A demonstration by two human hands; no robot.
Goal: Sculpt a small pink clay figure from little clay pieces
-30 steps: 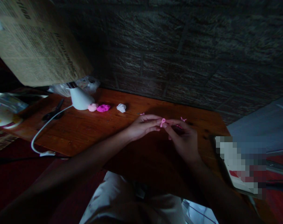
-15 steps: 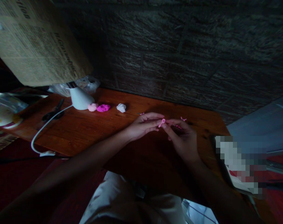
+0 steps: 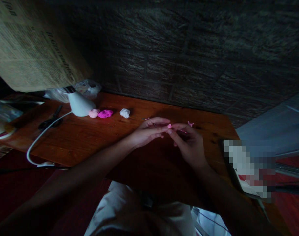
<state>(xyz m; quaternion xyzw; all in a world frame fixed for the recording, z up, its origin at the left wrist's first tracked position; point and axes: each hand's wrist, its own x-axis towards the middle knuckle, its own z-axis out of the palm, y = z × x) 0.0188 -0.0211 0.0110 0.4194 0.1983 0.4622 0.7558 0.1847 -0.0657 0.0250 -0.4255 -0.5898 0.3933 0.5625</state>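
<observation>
A small piece of pink modelling clay [image 3: 169, 126] is pinched between the fingertips of my two hands, just above the wooden table. My left hand [image 3: 148, 132] holds it from the left, thumb and fingers closed at the tips. From the other side my right hand [image 3: 190, 142] grips it between thumb and forefinger. Behind the right hand lies a small branched pink clay piece [image 3: 190, 123]; another pink bit [image 3: 183, 131] is partly covered by its fingers. Further left on the table sit a white clay lump [image 3: 125, 113], a magenta lump [image 3: 105, 114] and a pale pink lump [image 3: 93, 113].
A lamp with a newsprint shade [image 3: 41, 49] and white base [image 3: 80, 104] stands at left, its cable [image 3: 32, 141] looping forward. Scissors [image 3: 51, 119] and a white cup-like container [image 3: 1, 129] are left of it. A blurred-out flat object [image 3: 247, 170] lies at right. A brick-patterned wall [image 3: 159, 65] rises behind.
The pink clay between my fingers shows less of itself and looks more compact; its lower-left end is now hidden. The whole view has shifted slightly, with things appearing further left.
</observation>
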